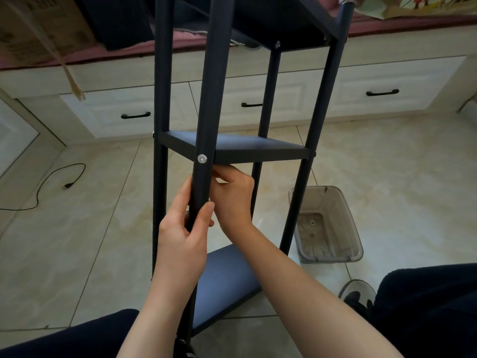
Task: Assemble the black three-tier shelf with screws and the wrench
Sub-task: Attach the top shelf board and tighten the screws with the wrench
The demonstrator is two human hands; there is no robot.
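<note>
Tiled floor [90, 241], drawers behind. My left hand [184, 236] grips the shelf's front post [206, 120], steadying it; right hand [232, 197] fingers curl beneath the middle tier [258, 148], possibly aligning it, contents unseen.

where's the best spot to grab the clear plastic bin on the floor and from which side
Take the clear bin by its rim at one of the long sides, coming from above on the side away from the shelf. It stands upright and open-topped, with a lip around the top that fingers could probably hook under. A shelf leg stands close by its left edge, so that side looks cramped.
</note>
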